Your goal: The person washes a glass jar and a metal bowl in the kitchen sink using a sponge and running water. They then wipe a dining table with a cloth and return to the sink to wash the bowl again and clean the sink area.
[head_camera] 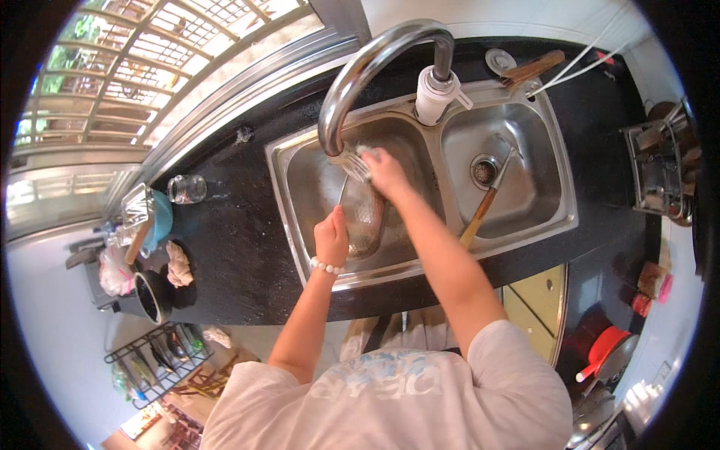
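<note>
My left hand (332, 239), with a beaded bracelet at the wrist, grips the thin handle of a slotted metal utensil (355, 167). The slotted head is raised just below the spout of the chrome faucet (388, 42), over the left basin (306, 185) of a steel double sink. My right hand (385, 171) presses a pale scrubber (368, 151) against that head; the fingers partly hide both. Whether water is running is hard to tell. In the right basin (540, 185) a metal-headed turner (488, 203) with a wooden handle leans across the drain and over the front rim.
A white filter (430, 101) is fitted at the faucet base. Behind the right basin lies a brown brush (531, 70). A glass jar (187, 189), blue container (159, 219), crumpled cloth (179, 264) and dark pot (151, 295) stand left. A utensil rack (655, 169) is at far right.
</note>
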Tool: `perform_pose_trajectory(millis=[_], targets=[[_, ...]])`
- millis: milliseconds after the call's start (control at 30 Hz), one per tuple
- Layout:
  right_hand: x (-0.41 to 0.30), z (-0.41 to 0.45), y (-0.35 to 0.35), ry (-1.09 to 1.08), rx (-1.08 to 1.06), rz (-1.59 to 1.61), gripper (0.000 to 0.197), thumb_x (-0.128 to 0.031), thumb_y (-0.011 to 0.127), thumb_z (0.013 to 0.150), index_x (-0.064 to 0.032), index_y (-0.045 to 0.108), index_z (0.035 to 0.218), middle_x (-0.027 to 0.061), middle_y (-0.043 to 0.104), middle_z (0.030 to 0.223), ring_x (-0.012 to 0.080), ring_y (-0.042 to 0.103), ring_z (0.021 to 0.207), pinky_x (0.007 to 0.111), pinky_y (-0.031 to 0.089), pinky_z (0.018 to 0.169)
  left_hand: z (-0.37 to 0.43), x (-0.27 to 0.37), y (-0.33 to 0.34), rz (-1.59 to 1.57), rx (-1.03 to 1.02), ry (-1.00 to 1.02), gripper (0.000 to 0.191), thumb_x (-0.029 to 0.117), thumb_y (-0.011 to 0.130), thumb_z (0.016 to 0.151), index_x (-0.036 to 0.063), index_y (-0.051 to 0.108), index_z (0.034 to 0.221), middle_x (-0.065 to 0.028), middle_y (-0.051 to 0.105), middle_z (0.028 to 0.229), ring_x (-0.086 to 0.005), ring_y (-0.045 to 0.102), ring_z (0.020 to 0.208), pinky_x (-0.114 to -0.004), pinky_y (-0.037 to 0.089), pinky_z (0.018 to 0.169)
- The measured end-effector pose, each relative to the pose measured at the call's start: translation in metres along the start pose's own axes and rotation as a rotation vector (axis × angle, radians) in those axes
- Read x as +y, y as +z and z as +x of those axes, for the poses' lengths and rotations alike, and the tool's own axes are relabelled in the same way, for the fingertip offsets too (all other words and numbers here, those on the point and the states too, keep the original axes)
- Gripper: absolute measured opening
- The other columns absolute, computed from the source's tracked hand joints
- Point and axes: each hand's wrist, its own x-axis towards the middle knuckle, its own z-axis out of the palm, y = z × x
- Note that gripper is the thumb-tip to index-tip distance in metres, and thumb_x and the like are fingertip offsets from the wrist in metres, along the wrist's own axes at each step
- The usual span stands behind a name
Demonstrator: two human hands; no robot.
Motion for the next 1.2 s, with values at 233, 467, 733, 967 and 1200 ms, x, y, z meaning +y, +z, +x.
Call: perform_pose_trajectory(millis=[233, 467, 733, 967, 1200], targets=[[0.097, -0.004, 0.002, 0.471, -0.180, 0.892, 0.062, -0.048, 0.041, 0.090, 0.0017, 0.048, 0.128, 0.0176, 0.050, 0.128, 0.0305, 0.045, 0.119, 0.043, 0.032, 0.101, 0.018, 0.025, -0.005, -0.672, 0.361, -0.447, 0.051, 0.039, 0.037, 0.099, -0.0082, 0.054, 0.109, -0.0121, 0.060, 0.102, -0.0208, 0.058, 0.088, -0.030, 0.048, 0.078], [0.045, -0.120, 0.048, -0.314, 0.445, 0.170, 0.051, -0.034, 0.036, 0.098, -0.0001, 0.031, 0.136, 0.0202, 0.028, 0.143, 0.0364, 0.025, 0.134, 0.047, 0.017, 0.110, 0.029, -0.021, 0.031, -0.608, 0.484, -0.534, 0.052, 0.037, 0.029, 0.100, -0.0061, 0.051, 0.118, -0.0158, 0.058, 0.108, -0.0238, 0.059, 0.092, -0.034, 0.048, 0.079], [-0.018, -0.063, 0.007, -0.696, 0.273, -0.208, 0.032, -0.031, 0.053, 0.087, -0.0062, 0.062, 0.105, 0.0146, 0.057, 0.119, 0.0333, 0.049, 0.114, 0.042, 0.036, 0.099, 0.017, 0.005, 0.022, -0.084, 0.030, -0.147, 0.049, 0.034, 0.034, 0.099, -0.0022, 0.051, 0.070, -0.0086, 0.048, 0.056, -0.0169, 0.042, 0.053, -0.036, 0.036, 0.053], [0.055, 0.024, -0.016, 0.242, -0.425, 0.600, 0.054, -0.048, 0.048, 0.087, -0.0033, 0.060, 0.116, 0.0164, 0.061, 0.116, 0.0265, 0.057, 0.106, 0.034, 0.039, 0.093, 0.006, 0.039, -0.022, -0.577, 0.005, -0.322, 0.044, 0.036, 0.039, 0.098, -0.0033, 0.058, 0.101, -0.0106, 0.060, 0.092, -0.0168, 0.057, 0.078, -0.030, 0.048, 0.068], [0.097, -0.013, 0.012, 0.429, -0.383, 0.869, 0.060, -0.044, 0.044, 0.090, 0.0074, 0.050, 0.121, 0.0170, 0.054, 0.124, 0.0313, 0.050, 0.114, 0.042, 0.037, 0.095, 0.007, 0.018, -0.030, -0.745, 0.482, -0.714, 0.049, 0.039, 0.042, 0.095, -0.0039, 0.054, 0.116, -0.0133, 0.058, 0.112, -0.0262, 0.059, 0.096, -0.036, 0.047, 0.085]])
